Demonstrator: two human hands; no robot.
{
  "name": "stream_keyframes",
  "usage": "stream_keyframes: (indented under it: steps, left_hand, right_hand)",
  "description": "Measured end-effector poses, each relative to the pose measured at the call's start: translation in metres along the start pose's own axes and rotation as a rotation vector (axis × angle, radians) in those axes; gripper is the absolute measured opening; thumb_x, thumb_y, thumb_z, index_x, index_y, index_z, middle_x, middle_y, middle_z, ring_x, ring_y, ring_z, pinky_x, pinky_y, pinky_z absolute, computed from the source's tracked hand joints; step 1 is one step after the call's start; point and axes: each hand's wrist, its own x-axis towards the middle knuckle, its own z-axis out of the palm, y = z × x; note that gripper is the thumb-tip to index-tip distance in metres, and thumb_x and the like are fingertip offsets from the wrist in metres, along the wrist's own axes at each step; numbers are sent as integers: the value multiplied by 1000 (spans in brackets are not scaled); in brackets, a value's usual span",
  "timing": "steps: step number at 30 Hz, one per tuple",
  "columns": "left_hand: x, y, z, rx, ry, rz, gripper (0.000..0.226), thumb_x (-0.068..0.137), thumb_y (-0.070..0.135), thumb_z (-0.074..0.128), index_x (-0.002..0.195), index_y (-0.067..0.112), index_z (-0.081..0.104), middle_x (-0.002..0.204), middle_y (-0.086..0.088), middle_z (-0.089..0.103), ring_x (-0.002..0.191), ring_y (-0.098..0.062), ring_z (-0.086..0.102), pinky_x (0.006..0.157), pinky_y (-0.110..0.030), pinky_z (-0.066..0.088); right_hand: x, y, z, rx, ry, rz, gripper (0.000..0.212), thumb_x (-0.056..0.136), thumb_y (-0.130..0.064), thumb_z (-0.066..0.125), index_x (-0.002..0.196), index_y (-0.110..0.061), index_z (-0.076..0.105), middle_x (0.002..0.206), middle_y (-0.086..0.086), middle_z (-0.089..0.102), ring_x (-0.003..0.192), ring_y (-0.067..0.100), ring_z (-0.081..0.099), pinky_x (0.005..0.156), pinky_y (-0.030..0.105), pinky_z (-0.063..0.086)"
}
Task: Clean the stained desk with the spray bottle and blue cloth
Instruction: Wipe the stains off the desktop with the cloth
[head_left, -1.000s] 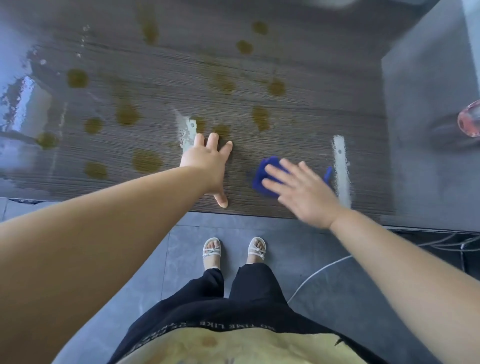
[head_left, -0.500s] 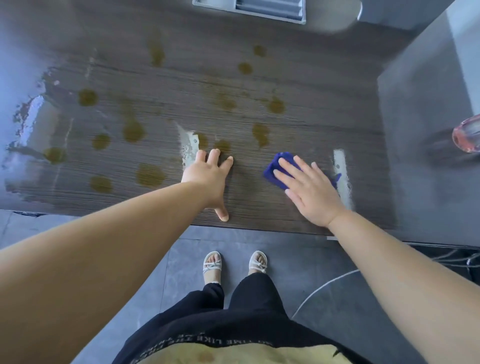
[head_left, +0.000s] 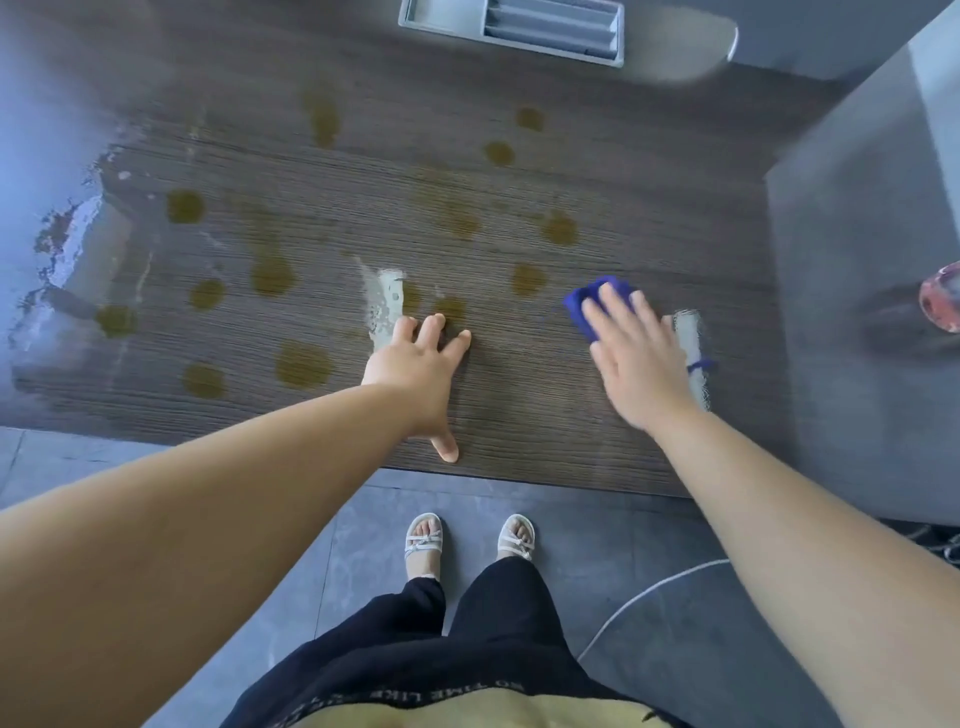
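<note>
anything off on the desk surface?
Yes. Yellow-brown stains dot the desk, mostly around and beyond the left hand; pale wet streaks lie beside it and the right hand, which presses the blue cloth flat.

blue cloth (head_left: 597, 306), olive-brown stains (head_left: 304, 364) on dark striped woodgrain desk (head_left: 519, 415)

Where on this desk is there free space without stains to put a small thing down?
Free: the strip of desk between the left hand and the right hand, by the front edge; also the back right corner, between the grey tray and the grey side surface. Crowded: left and centre, dotted with brown stains, and around the blue cloth.
</note>
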Motion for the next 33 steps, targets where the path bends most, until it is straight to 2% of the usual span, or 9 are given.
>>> stream_keyframes:
  steps: [4, 8, 10, 12, 17, 19, 25, 31, 33]
  left_hand:
    - [0, 2, -2, 30, -3, 2, 138, 48, 65, 80, 150, 27, -6, 156, -2, 0, 143, -31, 1, 100, -43, 44]
    - [1, 2, -3, 45, 5, 10, 137, 49, 65, 80, 150, 26, -4, 156, -3, 2, 142, -32, 3, 100, -42, 43]
    - [0, 1, -1, 53, 11, 17, 137, 49, 66, 79, 150, 25, -4, 155, -3, 3, 142, -32, 4, 100, -42, 44]
    - [0, 1, -1, 52, 11, 20, 138, 49, 66, 79, 150, 26, -5, 155, -2, 3, 142, -31, 3, 99, -42, 45]
    - [1, 1, -2, 58, 22, 23, 138, 49, 67, 79, 150, 26, -6, 155, -1, 2, 141, -31, 5, 98, -40, 45]
    - [1, 1, -2, 55, 17, 19, 137, 50, 66, 79, 150, 26, -6, 155, -2, 2, 141, -32, 5, 99, -40, 44]
    - [1, -1, 0, 29, 38, 19, 136, 50, 65, 79, 150, 27, -5, 155, -1, 2, 141, -31, 3, 100, -41, 43]
    - [0, -3, 4, -21, 38, 40, 134, 51, 65, 79, 150, 28, -4, 156, 2, 0, 141, -30, 1, 99, -41, 45]
    - [0, -4, 0, -62, 13, 48, 126, 55, 65, 77, 150, 29, 1, 156, 1, 1, 142, -30, 1, 102, -44, 42]
  right_hand:
    - [27, -47, -1, 125, 123, 463, 50, 101, -33, 28, 150, -27, 19, 159, -2, 9, 145, 31, 7, 115, 52, 10]
    - [1, -93, 9, 56, 55, -8, 49, 99, -34, 27, 147, -26, 28, 157, -1, 20, 144, 32, 16, 113, 52, 16]
    - [-11, -75, 6, -9, 8, -302, 50, 96, -34, 27, 143, -24, 39, 153, 0, 32, 140, 32, 28, 110, 53, 24]
    - [-3, -40, 0, -69, 14, -391, 48, 95, -32, 29, 140, -22, 43, 150, 2, 37, 136, 34, 35, 106, 57, 29]
    - [43, -28, -9, 83, 45, 320, 49, 102, -31, 25, 150, -27, 14, 160, -3, 5, 146, 28, 4, 116, 50, 6]
    - [53, -61, -9, 87, 60, 418, 52, 101, -35, 26, 151, -26, 11, 160, -2, 2, 145, 31, 1, 116, 51, 4]
    - [29, -62, -7, -66, -36, -228, 52, 101, -33, 31, 150, -29, 16, 159, -5, 8, 146, 26, 6, 115, 52, 12]
    - [51, -36, -12, 120, 25, 454, 51, 102, -37, 22, 151, -29, 10, 160, -5, 1, 146, 27, 0, 116, 50, 4]
    - [48, -66, -8, 95, 44, 427, 52, 101, -40, 21, 151, -28, 11, 160, -3, 1, 145, 29, 0, 116, 51, 5]
